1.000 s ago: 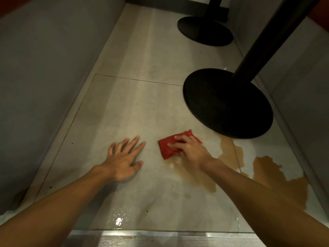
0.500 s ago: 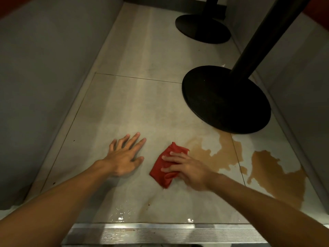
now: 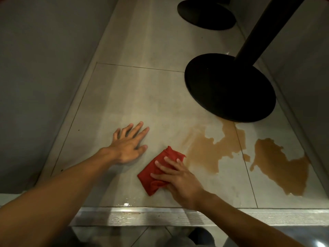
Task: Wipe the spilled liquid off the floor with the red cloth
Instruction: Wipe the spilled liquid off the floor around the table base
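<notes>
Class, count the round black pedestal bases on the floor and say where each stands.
2. One pedestal base stands right of centre, its near edge meeting the brown spill. The other base is farther back at the top, partly cropped. More may lie outside the frame.

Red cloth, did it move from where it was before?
Yes. The red cloth under the right hand slid away from the round black table base, back toward the metal floor strip.

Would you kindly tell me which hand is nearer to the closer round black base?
Right. The right hand, pressing the red cloth, lies nearer the camera than the black base and slightly left of it; the left hand rests flat on the floor, farther left.
</notes>
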Motion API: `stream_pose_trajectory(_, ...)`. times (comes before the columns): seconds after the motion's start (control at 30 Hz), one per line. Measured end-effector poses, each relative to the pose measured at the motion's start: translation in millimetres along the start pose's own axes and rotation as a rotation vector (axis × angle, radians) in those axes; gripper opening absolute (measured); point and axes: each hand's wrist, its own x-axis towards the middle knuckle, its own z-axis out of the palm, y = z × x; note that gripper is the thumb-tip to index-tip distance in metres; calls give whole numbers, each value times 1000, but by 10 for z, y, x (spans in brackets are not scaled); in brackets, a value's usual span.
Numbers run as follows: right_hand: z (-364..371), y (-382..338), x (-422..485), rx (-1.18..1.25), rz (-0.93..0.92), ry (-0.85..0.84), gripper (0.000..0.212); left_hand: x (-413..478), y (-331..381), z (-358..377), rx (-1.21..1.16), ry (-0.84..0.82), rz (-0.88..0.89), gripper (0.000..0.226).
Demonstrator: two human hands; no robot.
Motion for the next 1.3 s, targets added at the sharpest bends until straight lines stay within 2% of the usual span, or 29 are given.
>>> stream_pose_trajectory(0.17, -362, 282, 18, 12, -127, -173, 51, -4, -13, 14, -12, 1, 2, 66)
stream_pose_trajectory(0.37, -151, -69, 101, 112, 129, 105, 43, 7, 12, 17, -10, -6, -9, 65)
stream_pose_trajectory(0.43, -9, -249, 62, 108, 132, 128, 42, 11, 9, 7, -12, -10, -10, 66)
stream_pose_trajectory(0.6, 89, -417, -130, 105, -25, 31, 41, 3, -3, 8, -18, -13, -12, 66)
stream_pose_trajectory(0.87, -350, 47, -282, 79, -174, -189, 31, -15, -12, 38, -43, -2, 1, 65)
stream_pose_trajectory(1.1, -660, 430, -402, 80, -69, -294, 26, -8, -39, 53, -35, -6, 9, 63)
stream_pose_trajectory(1.3, -578, 396, -432, 158, 29, -229, 26, 0, -50, 88, -36, -3, 13, 64)
